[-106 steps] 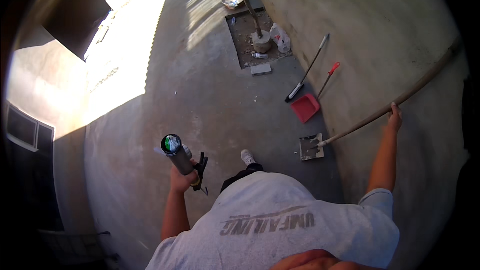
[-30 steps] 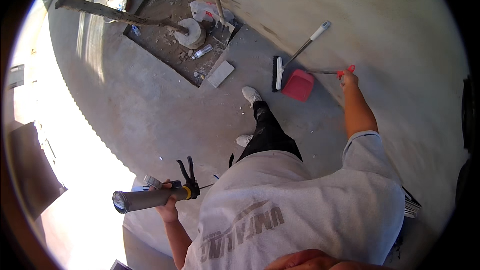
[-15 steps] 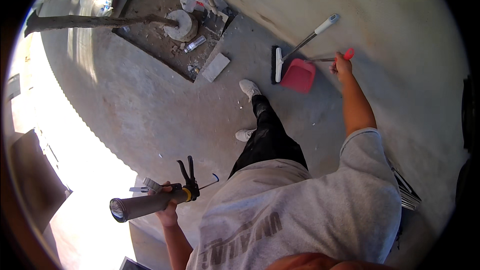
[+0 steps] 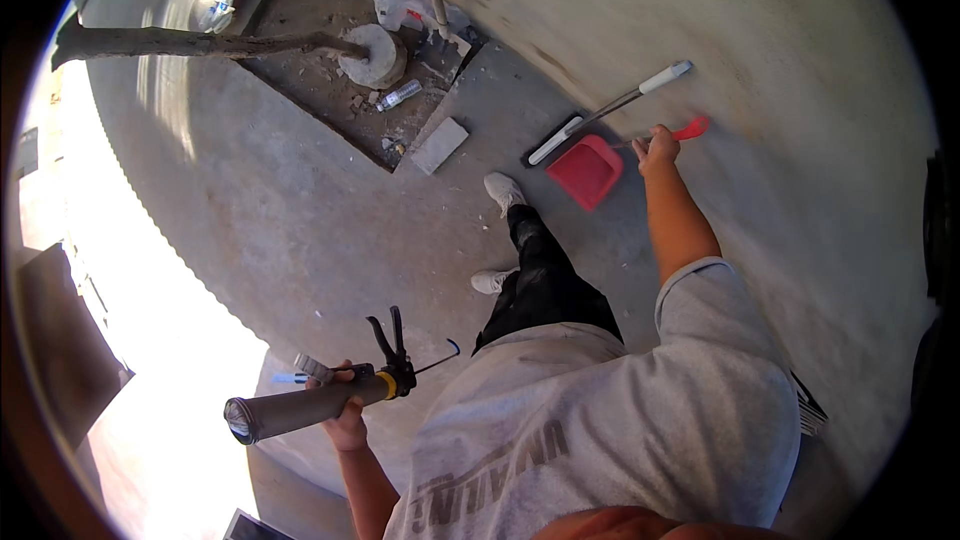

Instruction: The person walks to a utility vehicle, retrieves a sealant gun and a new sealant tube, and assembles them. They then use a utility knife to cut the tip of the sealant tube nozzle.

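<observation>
My left hand (image 4: 346, 424) is wrapped round the grey barrel of a caulking gun (image 4: 300, 410), which has a black trigger and a yellow ring. Pinched against the barrel by the same hand are a small grey ribbed roll or cap (image 4: 314, 369) and a thin bluish flat piece (image 4: 288, 378), whose kind I cannot make out. Off to the right, my right hand (image 4: 657, 147) is closed on the thin handle of a red dustpan (image 4: 586, 173), below its red grip. A broom (image 4: 556, 141) with a white-and-grey handle leans against the wall, its dark bristles beside the pan.
A square dirt pit (image 4: 330, 90) holds a round concrete block (image 4: 373, 57), a plastic bottle (image 4: 399, 95) and rubble. A wooden pole (image 4: 200, 43) crosses it. One loose brick (image 4: 440, 146) lies by its corner. The wall (image 4: 780, 70) runs along the right.
My right hand has moved left and slightly nearer, and the dustpan has turned and come nearer. The broom head has swung to a slant. The caulking gun has shifted slightly right.
</observation>
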Demonstrator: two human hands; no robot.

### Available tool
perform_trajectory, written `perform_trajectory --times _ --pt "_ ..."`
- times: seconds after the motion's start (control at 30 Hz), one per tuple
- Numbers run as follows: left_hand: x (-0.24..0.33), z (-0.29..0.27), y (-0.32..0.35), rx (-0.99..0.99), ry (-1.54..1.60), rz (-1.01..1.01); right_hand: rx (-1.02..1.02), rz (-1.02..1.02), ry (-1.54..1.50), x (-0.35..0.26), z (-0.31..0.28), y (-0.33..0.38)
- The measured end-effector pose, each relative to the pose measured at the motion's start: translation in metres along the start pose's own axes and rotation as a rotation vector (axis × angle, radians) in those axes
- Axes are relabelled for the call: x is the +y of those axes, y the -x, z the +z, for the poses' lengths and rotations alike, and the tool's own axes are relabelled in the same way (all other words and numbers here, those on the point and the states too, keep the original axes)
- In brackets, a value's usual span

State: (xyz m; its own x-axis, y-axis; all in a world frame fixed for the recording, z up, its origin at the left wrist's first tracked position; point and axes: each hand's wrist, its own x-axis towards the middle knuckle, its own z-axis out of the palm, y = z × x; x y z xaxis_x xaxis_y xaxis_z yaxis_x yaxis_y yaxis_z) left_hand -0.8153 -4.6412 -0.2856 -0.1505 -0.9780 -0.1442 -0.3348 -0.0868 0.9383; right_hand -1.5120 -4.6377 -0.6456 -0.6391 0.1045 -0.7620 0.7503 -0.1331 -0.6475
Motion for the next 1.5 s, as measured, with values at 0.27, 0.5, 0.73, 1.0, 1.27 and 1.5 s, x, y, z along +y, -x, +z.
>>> perform_trajectory --times 0.27,0.5,0.73,1.0,1.27,1.5 --pt "-0.010 0.001 -0.002 -0.029 0.010 0.029 0.042 0.091 -0.001 -0.008 -0.028 -0.031" --pt "-0.002 0.007 -0.001 -0.007 0.020 -0.009 -0.225 -0.127 0.634 -0.018 0.047 0.063" --pt "-0.003 0.005 -0.001 -0.035 -0.016 0.002 -0.224 -0.243 0.620 0.008 0.077 0.026" --pt "-0.009 0.010 0.009 -0.081 0.013 0.045 -0.090 -0.456 0.340 0.093 -0.119 0.059" --pt "0.003 0.015 0.005 -0.174 0.017 0.080 0.163 -0.321 0.082 -0.001 -0.189 0.030" --pt "0.003 0.016 0.010 -0.168 -0.042 0.065 0.166 -0.571 0.446 -0.024 -0.176 -0.038"
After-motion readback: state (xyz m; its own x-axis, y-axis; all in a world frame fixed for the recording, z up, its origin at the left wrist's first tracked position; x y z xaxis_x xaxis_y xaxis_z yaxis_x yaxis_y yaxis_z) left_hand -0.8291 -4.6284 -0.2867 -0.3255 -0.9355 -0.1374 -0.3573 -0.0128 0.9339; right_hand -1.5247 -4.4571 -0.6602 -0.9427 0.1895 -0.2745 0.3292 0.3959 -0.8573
